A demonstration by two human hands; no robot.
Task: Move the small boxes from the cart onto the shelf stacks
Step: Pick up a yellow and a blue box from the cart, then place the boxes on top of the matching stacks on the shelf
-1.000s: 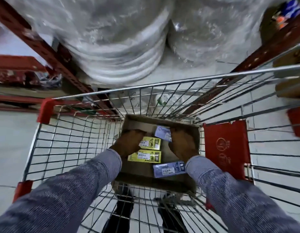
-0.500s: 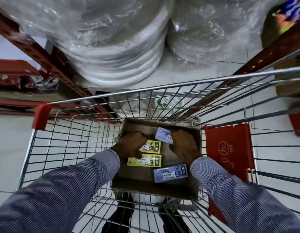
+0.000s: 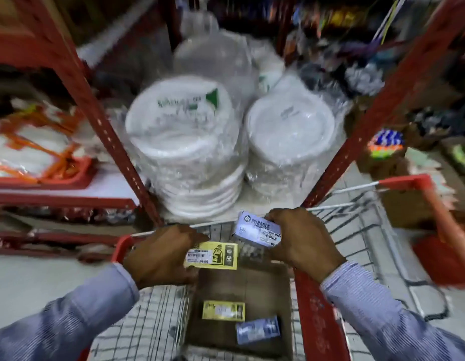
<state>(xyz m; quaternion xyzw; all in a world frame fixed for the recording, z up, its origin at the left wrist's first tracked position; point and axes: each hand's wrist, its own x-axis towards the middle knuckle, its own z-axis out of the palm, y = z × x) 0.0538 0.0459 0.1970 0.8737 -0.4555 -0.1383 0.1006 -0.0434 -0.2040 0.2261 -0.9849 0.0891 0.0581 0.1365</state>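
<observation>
My left hand grips a small yellow box, lifted above the wire cart. My right hand grips a small pale-blue box beside it, near the cart's front rail. Below them an open cardboard carton sits in the cart. A second yellow box and a second pale-blue box lie flat on its bottom. The view is blurred by motion.
Red steel shelf uprights frame two plastic-wrapped stacks of white plates straight ahead. A red tray with orange-strapped packs sits on the left shelf. Mixed goods and brown cartons crowd the right.
Both hands rose out of the carton, each lifting one box up toward the cart's front rail. The view tilted up from the cart to the shelves.
</observation>
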